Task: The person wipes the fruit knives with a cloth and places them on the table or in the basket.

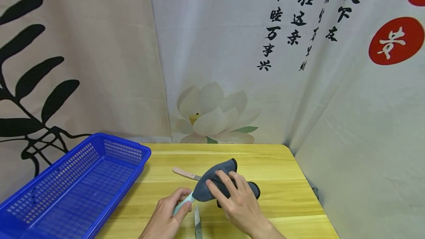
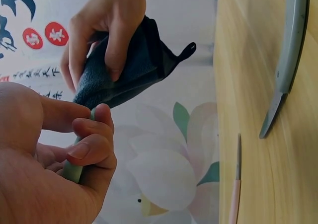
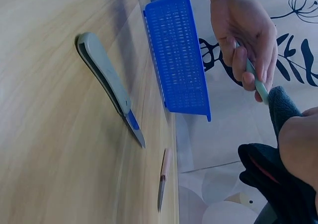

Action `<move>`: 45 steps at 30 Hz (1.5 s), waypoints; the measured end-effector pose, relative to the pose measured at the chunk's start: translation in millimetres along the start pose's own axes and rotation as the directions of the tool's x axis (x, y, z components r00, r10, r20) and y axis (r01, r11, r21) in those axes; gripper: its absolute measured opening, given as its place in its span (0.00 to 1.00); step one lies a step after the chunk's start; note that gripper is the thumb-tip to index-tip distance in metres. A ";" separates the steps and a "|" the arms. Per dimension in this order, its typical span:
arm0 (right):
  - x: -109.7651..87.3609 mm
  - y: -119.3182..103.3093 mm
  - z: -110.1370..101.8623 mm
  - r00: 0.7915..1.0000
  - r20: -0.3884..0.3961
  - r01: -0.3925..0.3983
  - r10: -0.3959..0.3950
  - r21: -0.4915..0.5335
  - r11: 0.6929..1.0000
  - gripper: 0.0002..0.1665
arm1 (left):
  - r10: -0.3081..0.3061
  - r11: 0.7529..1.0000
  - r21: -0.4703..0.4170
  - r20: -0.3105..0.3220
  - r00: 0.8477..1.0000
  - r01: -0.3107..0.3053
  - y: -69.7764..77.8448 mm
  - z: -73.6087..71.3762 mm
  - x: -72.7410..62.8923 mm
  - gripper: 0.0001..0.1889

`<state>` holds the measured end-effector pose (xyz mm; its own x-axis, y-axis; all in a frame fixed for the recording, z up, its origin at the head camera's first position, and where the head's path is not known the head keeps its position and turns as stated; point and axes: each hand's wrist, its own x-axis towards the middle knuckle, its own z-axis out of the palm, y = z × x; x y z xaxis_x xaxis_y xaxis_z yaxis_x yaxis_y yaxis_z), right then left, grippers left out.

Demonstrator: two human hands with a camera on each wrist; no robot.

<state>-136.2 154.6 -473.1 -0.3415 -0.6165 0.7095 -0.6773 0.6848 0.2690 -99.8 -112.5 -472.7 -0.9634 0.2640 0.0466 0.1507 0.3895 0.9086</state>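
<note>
Head view: the left hand (image 1: 167,212) curls its grip round a pale green handle (image 1: 182,205), held up over the tabletop (image 1: 282,180), and the other end is hidden in a dark blue-gray cloth (image 1: 210,176) that the right hand (image 1: 240,201) pinches in its grip. Below them, a pink-handled knife (image 1: 183,173) and a gray-green folding knife (image 1: 198,226) lie on the tabletop, and a big blue plastic basket (image 1: 123,154) is off to the left.

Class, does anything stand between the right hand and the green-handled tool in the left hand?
Yes: the dark cloth, held in the right hand, covers the tool beyond its pale green handle, which the left hand grips.
</note>
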 end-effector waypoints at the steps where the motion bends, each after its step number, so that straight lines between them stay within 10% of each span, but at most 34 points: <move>1: -0.1 1.5 0.3 1.000 -0.004 -0.002 0.002 -0.007 1.000 0.29 | 0.007 1.000 -0.002 0.002 1.000 -0.007 -0.5 -0.4 -0.1 0.14; 37: -5.4 36.5 -5.0 0.996 -0.052 -0.076 0.069 -0.146 0.986 0.26 | 0.199 0.980 0.016 0.010 0.980 -0.199 -15.6 -7.7 -7.7 0.10; 41: -4.3 43.8 -9.8 0.991 -0.084 -0.111 0.099 -0.145 0.983 0.25 | 0.285 0.952 0.125 -0.032 0.958 -0.279 -17.3 -7.2 -8.4 0.09; 45: -3.0 47.0 -14.6 0.985 -0.118 -0.142 0.128 -0.121 0.982 0.24 | 0.414 0.888 0.269 -0.114 0.903 -0.373 -19.3 -5.1 -8.7 0.10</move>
<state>-157.5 194.4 -453.1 -0.3456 -0.4738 0.8100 -0.5381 0.8072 0.2426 -95.4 -126.8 -488.5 -0.8330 0.2991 0.4654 0.5528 0.4846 0.6779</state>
